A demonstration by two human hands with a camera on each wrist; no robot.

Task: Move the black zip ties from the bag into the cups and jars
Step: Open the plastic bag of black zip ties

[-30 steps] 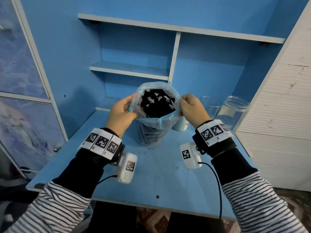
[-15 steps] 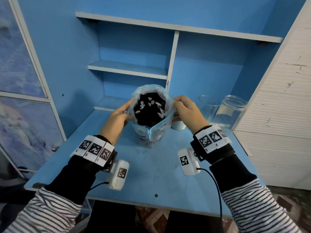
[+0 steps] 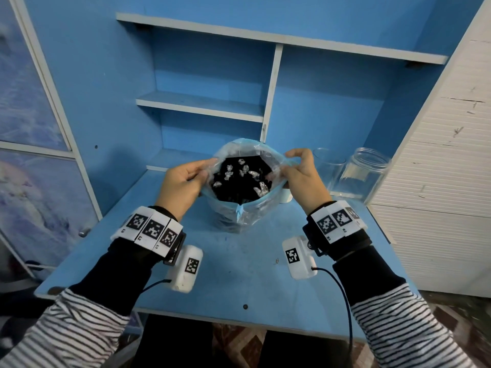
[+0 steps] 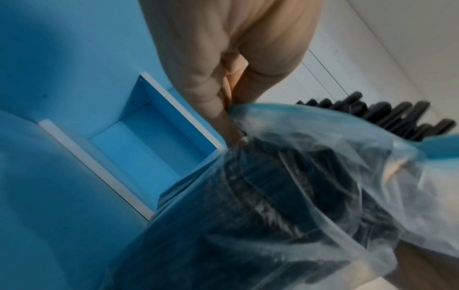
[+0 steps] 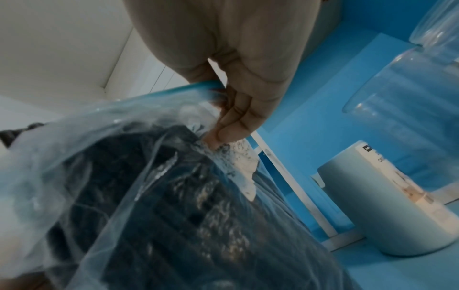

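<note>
A clear plastic bag (image 3: 247, 219) with a blue zip rim stands upright on the blue desk (image 3: 239, 274), its mouth stretched wide. It is packed with black zip ties (image 3: 239, 181), ends up. My left hand (image 3: 183, 179) pinches the rim's left side. My right hand (image 3: 297, 176) pinches the right side. In the left wrist view the fingers (image 4: 223, 109) clamp the bag (image 4: 285, 196) edge, with zip ties (image 4: 387, 117) poking above it. In the right wrist view the fingertips (image 5: 231, 129) nip the bag (image 5: 149, 196). A clear cup (image 3: 329, 166) and clear jar (image 3: 364, 171) stand right of the bag.
A small white cup (image 3: 285, 196) sits behind my right hand, seen as a pale cylinder (image 5: 387, 206) in the right wrist view. Blue shelves (image 3: 202, 107) rise behind the desk. A white panelled cabinet (image 3: 438, 181) closes the right side. A printed door panel (image 3: 32, 128) stands left.
Both hands have pulled the bag's rim further apart after it narrowed half a second ago, so the mouth is wider now. The bag stays in the same spot on the desk.
</note>
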